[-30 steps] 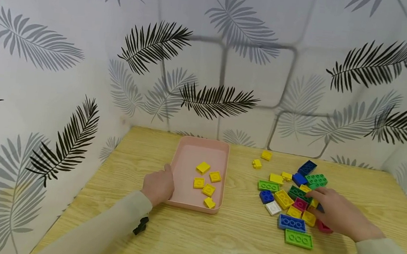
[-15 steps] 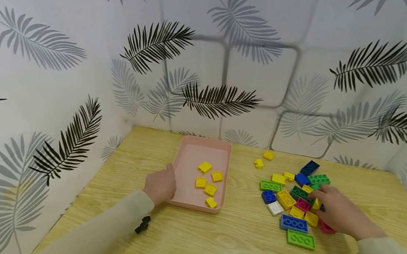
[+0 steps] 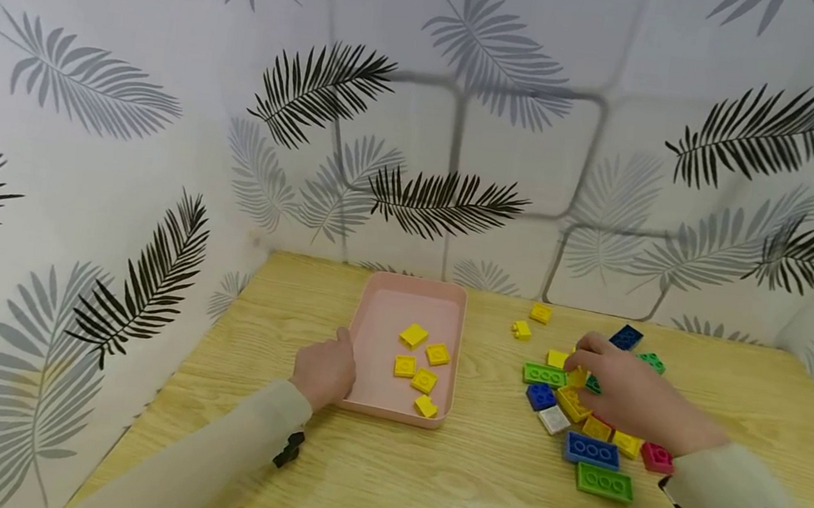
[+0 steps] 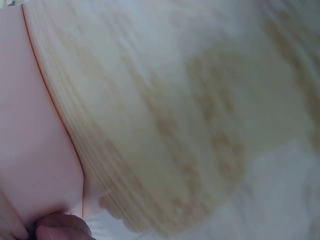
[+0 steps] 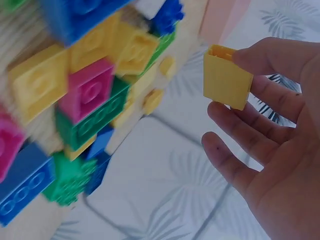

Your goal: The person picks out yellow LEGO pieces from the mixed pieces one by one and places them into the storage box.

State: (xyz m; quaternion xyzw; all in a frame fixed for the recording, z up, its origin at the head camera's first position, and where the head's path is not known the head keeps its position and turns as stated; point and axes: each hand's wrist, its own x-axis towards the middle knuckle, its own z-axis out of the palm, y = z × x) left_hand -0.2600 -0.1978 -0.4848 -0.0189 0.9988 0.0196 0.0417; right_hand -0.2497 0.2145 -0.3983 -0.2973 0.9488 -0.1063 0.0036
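My right hand (image 3: 636,393) pinches a yellow toy brick (image 5: 227,77) between thumb and fingers, above the loose pile of bricks. In the right wrist view the brick's smooth side faces the camera and its hollow edge shows under the thumb. My left hand (image 3: 324,369) grips the near left side of a pink tray (image 3: 396,414). Several yellow bricks (image 3: 425,380) lie in that tray. From the left wrist, the tray's wall (image 4: 40,125) fills the left edge and only bits of the fingers (image 4: 62,227) show.
The pile holds a blue brick (image 3: 591,451), a light green brick (image 3: 604,483), a white brick (image 3: 554,420) and a magenta brick (image 5: 89,90), among others. Two small yellow pieces (image 3: 540,313) lie behind it, near the wall. Leaf-patterned cloth (image 3: 484,238) rises behind the wooden table (image 3: 380,486).
My right hand has picked a yellow brick out of the pile's right side and moved left with it. The left hand keeps its hold on the tray.
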